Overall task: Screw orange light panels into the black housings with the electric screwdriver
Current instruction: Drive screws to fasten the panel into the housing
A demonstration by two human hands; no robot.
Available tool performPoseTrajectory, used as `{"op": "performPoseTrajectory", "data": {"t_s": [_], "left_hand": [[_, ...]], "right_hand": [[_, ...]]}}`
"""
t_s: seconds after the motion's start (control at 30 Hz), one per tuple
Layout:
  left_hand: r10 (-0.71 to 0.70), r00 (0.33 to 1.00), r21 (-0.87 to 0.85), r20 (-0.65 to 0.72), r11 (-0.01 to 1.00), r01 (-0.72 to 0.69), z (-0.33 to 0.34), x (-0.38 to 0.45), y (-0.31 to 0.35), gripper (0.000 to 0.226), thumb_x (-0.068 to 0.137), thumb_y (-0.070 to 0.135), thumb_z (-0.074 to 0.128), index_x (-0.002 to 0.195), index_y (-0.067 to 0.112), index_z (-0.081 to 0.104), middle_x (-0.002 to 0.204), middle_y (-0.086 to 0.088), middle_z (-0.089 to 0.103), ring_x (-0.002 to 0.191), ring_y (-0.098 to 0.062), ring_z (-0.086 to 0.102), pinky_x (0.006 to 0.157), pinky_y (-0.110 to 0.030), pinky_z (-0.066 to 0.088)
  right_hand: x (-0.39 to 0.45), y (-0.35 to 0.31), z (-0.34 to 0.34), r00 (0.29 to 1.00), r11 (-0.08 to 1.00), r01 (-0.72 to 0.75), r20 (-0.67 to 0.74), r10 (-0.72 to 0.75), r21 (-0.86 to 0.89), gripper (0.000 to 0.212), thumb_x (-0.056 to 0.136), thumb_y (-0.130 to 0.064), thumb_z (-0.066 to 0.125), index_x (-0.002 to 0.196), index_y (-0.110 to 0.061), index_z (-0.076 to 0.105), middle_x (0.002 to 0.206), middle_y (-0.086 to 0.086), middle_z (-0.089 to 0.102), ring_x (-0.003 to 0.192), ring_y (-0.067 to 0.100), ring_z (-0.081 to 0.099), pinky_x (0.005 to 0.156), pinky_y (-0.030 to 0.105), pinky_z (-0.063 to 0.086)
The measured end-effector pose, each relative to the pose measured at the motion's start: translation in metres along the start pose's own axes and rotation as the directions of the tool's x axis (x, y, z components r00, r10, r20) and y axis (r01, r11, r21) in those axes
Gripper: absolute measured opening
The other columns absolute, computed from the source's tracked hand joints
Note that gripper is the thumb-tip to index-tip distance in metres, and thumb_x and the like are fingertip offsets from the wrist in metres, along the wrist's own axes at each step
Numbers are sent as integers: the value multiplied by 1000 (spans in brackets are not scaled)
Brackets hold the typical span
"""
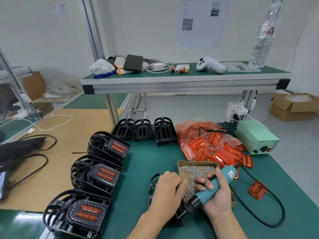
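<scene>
My right hand [215,195] grips the teal electric screwdriver [208,188], whose bit points down-left toward the black housing [152,183] lying under my left hand [168,192]. My left hand lies over that housing, its fingertips at the edge of the cardboard tray of screws [196,167]; whether they pinch a screw is hidden. A heap of bagged orange light panels [210,144] lies behind the tray, and one loose orange panel [257,189] is on the mat to the right.
Three stacks of housings fitted with orange panels [96,171] line the left. Three empty black housings [143,129] stand at the back. A green power supply [255,137] sits right, and its black cable [269,204] loops across the green mat. A shelf [172,81] spans overhead.
</scene>
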State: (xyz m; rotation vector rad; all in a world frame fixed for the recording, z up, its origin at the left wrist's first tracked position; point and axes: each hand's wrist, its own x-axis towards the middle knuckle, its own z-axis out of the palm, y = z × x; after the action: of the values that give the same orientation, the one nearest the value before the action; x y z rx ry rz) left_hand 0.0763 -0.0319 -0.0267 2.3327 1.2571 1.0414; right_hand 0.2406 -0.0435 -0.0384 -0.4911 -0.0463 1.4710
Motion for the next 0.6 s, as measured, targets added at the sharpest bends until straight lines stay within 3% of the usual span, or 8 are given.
{"op": "performPoseTrajectory", "data": {"t_s": [0.17, 0.27, 0.4, 0.6], "left_hand": [[-218, 976, -262, -13, 943, 207, -11, -42, 5, 10, 89, 35, 69, 80, 33, 66, 89, 15, 63, 84, -12, 61, 76, -21, 48], [-369, 929, -330, 12, 876, 352, -19, -61, 11, 14, 85, 23, 74, 79, 35, 69, 85, 11, 66, 65, -7, 56, 66, -14, 44], [-461, 874, -365, 150, 796, 483, -31, -77, 19, 6, 87, 32, 69, 82, 34, 70, 71, 6, 71, 56, -1, 50, 62, -12, 43], [-540, 824, -426, 173, 712, 557, -36, -84, 23, 11, 88, 28, 71, 78, 34, 71, 71, 3, 74, 59, -5, 61, 67, -23, 54]], "right_hand": [[0, 0, -1, 1000, 1000, -6, 5, 6, 29, 32, 88, -39, 70, 70, -15, 60, 50, -6, 40, 63, 13, 51, 46, 20, 44], [1, 1, 0, 1000, 1000, 7, 7, -8, 30, 31, 87, -40, 70, 71, -17, 59, 50, -7, 40, 63, 12, 50, 47, 19, 43], [-1, 3, 4, 999, 997, 46, 3, -46, 64, 30, 87, -39, 71, 70, -18, 58, 51, -8, 39, 63, 11, 49, 48, 18, 43], [-8, 11, 16, 998, 995, 65, -8, -65, 72, 29, 86, -38, 73, 76, -19, 53, 52, -8, 38, 60, 10, 47, 47, 20, 43]]}}
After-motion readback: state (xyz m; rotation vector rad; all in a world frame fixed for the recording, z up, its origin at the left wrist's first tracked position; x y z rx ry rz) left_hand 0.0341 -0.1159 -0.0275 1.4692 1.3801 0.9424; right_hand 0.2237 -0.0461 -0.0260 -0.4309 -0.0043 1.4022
